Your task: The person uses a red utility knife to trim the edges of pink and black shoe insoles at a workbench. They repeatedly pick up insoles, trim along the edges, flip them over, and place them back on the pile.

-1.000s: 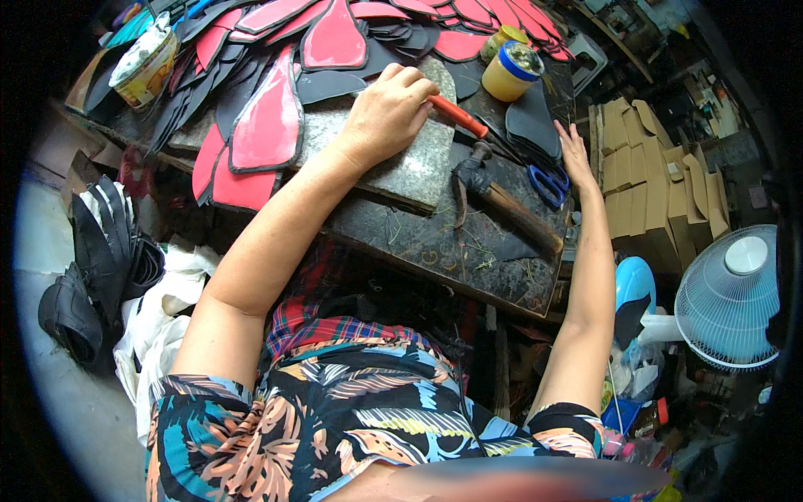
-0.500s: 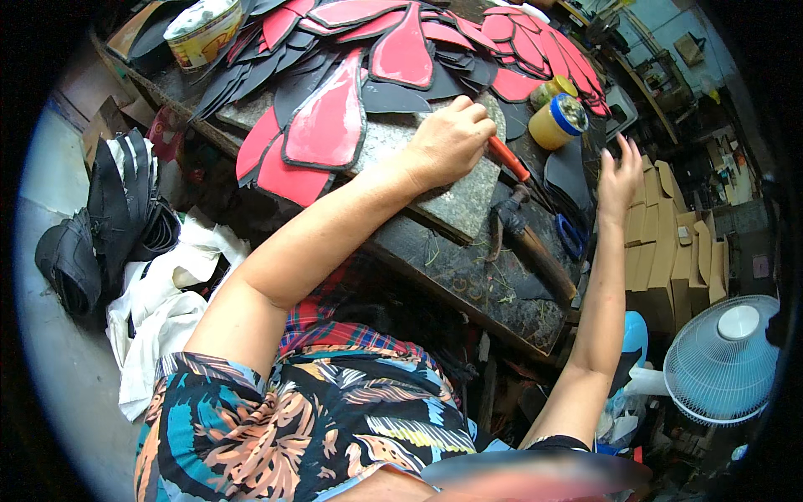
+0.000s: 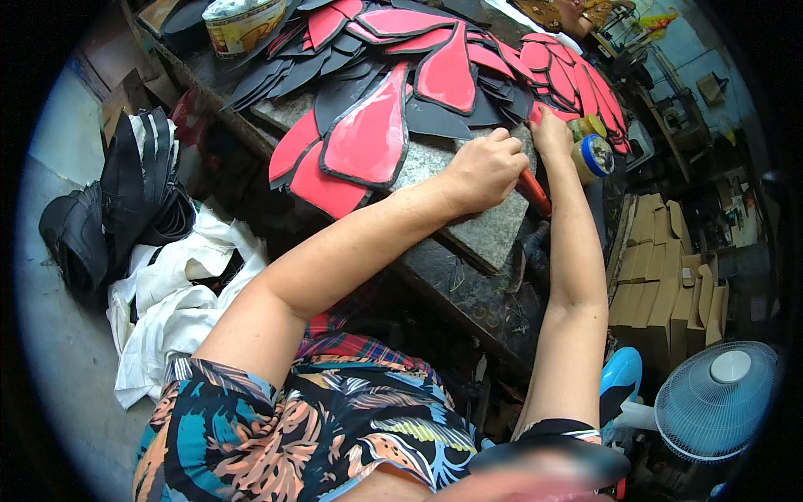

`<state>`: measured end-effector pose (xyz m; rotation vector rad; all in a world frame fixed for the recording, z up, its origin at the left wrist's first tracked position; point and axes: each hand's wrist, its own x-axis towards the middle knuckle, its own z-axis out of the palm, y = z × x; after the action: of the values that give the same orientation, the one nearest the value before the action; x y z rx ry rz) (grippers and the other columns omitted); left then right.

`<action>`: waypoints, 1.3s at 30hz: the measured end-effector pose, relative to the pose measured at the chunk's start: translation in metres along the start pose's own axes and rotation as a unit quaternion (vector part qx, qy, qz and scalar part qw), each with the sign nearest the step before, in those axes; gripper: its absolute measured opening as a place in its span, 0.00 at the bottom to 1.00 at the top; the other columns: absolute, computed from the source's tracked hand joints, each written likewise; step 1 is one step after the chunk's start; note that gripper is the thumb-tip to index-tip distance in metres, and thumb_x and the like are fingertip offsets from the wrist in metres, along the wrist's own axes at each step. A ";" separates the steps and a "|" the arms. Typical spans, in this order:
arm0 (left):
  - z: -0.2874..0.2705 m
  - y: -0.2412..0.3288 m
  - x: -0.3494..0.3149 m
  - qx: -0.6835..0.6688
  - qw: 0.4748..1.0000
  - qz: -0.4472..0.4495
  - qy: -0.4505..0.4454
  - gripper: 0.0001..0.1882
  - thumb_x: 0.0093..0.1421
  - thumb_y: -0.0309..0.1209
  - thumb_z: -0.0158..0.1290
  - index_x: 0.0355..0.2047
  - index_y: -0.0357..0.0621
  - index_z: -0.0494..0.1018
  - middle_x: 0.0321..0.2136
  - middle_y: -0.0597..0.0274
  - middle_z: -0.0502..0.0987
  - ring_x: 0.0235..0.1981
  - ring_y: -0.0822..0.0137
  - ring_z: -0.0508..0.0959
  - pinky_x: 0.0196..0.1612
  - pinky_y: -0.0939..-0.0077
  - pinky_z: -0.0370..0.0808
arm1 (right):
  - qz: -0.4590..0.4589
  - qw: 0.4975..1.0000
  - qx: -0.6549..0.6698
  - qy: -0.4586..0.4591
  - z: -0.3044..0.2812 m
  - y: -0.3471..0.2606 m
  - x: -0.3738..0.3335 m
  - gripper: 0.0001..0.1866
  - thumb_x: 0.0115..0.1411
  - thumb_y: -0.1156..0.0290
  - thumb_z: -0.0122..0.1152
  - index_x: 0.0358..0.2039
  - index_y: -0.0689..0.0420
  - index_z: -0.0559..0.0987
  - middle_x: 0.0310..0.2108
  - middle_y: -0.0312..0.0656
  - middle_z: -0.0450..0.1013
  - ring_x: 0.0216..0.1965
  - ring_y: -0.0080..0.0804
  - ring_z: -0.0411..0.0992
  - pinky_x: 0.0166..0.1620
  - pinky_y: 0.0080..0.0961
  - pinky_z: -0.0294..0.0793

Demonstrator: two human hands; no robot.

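Observation:
My left hand (image 3: 493,171) is closed around a red-handled tool (image 3: 535,192) over the grey stone slab (image 3: 481,230); the tool's far end is hidden behind my right forearm. My right hand (image 3: 552,138) reaches to the far side of the slab, fingers drawn together at the edge of a small red-faced piece (image 3: 537,111). A large teardrop-shaped red piece with a black border (image 3: 365,134) lies left of my left hand, overlapping other red pieces (image 3: 326,184). Right of my right hand stands a jar with a blue rim (image 3: 597,156).
Stacked black pieces (image 3: 293,71) and a tub (image 3: 242,29) cover the bench's far left. More red pieces (image 3: 577,79) lie at the far right. Cardboard (image 3: 648,284) and a fan (image 3: 715,402) stand right; white cloth (image 3: 171,318) and black material (image 3: 121,188) are at left.
My right hand has moved left and away from me, from open air beside the jar to the small red piece. My left hand keeps hold of the tool. The whole view has shifted slightly.

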<state>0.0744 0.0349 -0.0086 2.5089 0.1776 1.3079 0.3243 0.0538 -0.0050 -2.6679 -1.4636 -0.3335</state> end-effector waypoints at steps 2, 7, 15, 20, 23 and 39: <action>0.001 0.000 0.000 0.001 1.000 0.000 0.002 0.06 0.50 0.27 0.58 0.29 0.40 0.74 0.32 0.56 0.74 0.38 0.55 0.74 0.41 0.64 0.75 | -0.035 0.998 -0.019 0.041 -0.004 0.001 -0.004 0.24 0.59 0.62 0.58 0.56 0.46 0.73 0.38 0.61 0.77 0.43 0.55 0.77 0.46 0.50 0.75; 0.002 0.000 0.000 0.003 1.000 -0.011 0.000 0.06 0.51 0.27 0.58 0.29 0.41 0.75 0.31 0.57 0.74 0.38 0.55 0.74 0.41 0.64 0.75 | -0.030 0.975 0.102 0.197 -0.025 -0.008 -0.020 0.26 0.55 0.74 0.55 0.57 0.55 0.71 0.30 0.63 0.76 0.34 0.58 0.77 0.39 0.49 0.75; -0.014 0.006 0.005 -0.071 0.993 -0.090 0.008 0.21 0.62 0.45 0.57 0.43 0.40 0.77 0.40 0.55 0.79 0.42 0.58 0.76 0.48 0.68 0.74 | -0.121 0.733 0.600 0.297 -0.126 -0.029 -0.116 0.28 0.63 0.81 0.47 0.65 0.61 0.62 0.42 0.44 0.77 0.38 0.28 0.77 0.41 0.27 0.80; -0.025 0.006 0.009 -0.550 0.808 -0.206 0.044 0.23 0.64 0.41 0.57 0.51 0.35 0.72 0.46 0.60 0.78 0.47 0.67 0.77 0.53 0.71 0.73 | -0.039 0.680 0.716 0.152 -0.118 -0.060 -0.199 0.23 0.65 0.80 0.50 0.60 0.65 0.63 0.46 0.47 0.75 0.43 0.34 0.78 0.39 0.30 0.84; -0.032 -0.001 0.012 -0.620 0.722 -0.295 0.085 0.17 0.63 0.33 0.57 0.47 0.33 0.74 0.41 0.57 0.80 0.40 0.68 0.81 0.46 0.74 0.78 | 0.039 0.713 0.697 -0.070 -0.104 -0.058 -0.212 0.17 0.65 0.75 0.56 0.54 0.62 0.69 0.40 0.43 0.76 0.34 0.28 0.79 0.32 0.22 0.80; -0.051 0.012 0.006 -0.436 0.801 -0.272 -0.306 0.24 0.58 0.46 0.63 0.38 0.32 0.77 0.29 0.65 0.80 0.28 0.76 0.78 0.32 0.80 0.76 | -0.054 0.754 0.654 0.028 -0.094 -0.026 -0.200 0.07 0.67 0.70 0.57 0.37 0.61 0.76 0.31 0.29 0.72 0.32 0.13 0.68 0.34 0.14 0.67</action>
<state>0.0359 0.0355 0.0276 1.7211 0.0950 0.1898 0.1844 -0.1133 0.0401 -1.3905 -1.1037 0.4707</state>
